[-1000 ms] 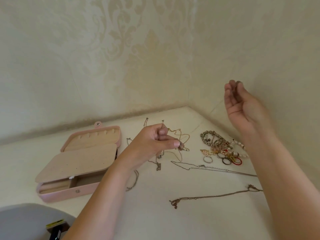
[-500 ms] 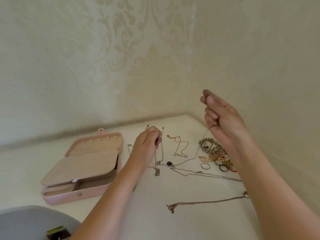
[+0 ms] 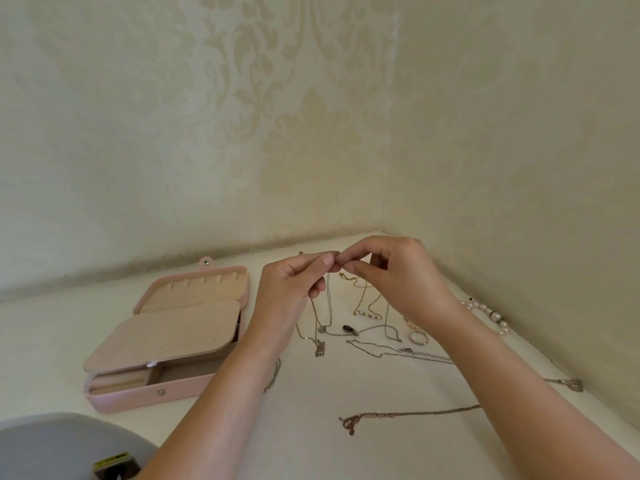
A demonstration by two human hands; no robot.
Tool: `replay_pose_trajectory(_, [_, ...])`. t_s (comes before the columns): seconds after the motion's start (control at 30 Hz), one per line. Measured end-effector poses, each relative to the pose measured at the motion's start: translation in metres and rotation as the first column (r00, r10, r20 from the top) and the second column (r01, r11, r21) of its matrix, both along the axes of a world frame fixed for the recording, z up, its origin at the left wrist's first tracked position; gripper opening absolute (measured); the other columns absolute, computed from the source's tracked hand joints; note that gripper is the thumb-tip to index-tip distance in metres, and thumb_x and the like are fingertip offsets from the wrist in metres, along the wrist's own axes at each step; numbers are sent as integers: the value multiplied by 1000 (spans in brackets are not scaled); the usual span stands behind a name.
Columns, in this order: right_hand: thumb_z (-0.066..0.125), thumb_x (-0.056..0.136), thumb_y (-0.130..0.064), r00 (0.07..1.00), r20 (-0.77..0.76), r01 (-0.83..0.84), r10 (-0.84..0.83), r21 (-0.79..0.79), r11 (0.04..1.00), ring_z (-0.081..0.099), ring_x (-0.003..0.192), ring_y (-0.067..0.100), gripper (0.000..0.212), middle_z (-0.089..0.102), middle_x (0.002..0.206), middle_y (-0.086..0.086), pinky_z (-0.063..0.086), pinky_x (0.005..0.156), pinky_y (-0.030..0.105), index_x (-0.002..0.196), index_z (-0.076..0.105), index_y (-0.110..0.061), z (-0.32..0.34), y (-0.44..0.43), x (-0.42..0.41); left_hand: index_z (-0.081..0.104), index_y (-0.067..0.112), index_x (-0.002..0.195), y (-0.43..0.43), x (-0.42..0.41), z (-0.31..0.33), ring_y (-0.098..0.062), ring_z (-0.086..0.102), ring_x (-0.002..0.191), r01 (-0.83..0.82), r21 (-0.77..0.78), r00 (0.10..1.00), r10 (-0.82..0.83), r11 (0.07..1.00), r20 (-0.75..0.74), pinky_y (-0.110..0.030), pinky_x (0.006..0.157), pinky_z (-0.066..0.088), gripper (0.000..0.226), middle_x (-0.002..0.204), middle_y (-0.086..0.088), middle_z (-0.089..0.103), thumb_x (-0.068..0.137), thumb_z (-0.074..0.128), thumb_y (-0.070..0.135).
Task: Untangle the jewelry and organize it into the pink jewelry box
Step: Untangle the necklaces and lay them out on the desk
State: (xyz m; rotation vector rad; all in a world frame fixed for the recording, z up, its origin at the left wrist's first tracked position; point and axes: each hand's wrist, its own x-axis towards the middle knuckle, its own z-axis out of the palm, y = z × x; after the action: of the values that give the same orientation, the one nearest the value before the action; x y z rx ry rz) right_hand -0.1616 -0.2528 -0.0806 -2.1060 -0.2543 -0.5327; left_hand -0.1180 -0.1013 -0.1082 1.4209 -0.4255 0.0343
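The task looks barely begun: the left hand and right hand pinch one thin silver chain above the surface's back corner, and the open pink jewelry box by its left edge shows no jewelry.

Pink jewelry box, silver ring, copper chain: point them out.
pink jewelry box (image 3: 131, 399), head view, front wall.
silver ring (image 3: 422, 341), head view, its band.
copper chain (image 3: 415, 413), head view, middle of its links.

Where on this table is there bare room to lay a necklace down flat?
Bare tabletop lies left of the pink jewelry box, and in the strip between the silver chain and the copper chain. Crowded: from the box's right side to the right wall, with tangled chains, a ring and pearls.
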Motion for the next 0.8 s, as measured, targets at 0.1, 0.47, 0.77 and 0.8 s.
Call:
replay_pose_trajectory(0.1, [71,79,-10,1000,18,-5,4,57,998,36,49,5,16,64,68,-14,34,48,14,81,60,-22,0,-1,1,75,9,93,0,0,1,-6,44,54,4,5,1000,-4,1000,1,-15,53,38,19,76,-4,70,80,67,20])
replay_pose_trajectory(0.47, [72,79,-6,997,6,-82,83,265,961,30,43,5,23,72,76,1,33,44,16,73,51,-12,6,-2,-1,77,30,78,-1,-8,5,-22,53,70,-133,88,974,114,987,194,-28,70,43,11,76,-2,74,74,76,20])
replay_pose_trajectory(0.77, [72,78,-4,982,53,-189,182,369,910,36,53,22,24,72,77,2,38,54,29,74,51,-14,6,-4,-1,71,12,74,-1,-6,9,-2,27,42,183,-127,931,-213,975,-295,-11,37,22,13,62,3,62,71,67,24])
replay_pose_trajectory(0.8, [72,78,-3,982,64,-191,181,354,915,32,48,14,25,71,76,2,34,48,21,73,51,-15,6,-3,-1,70,11,73,-2,-7,10,-1,28,40,208,-167,907,-254,964,-337,-10,35,21,12,61,3,61,71,66,22])
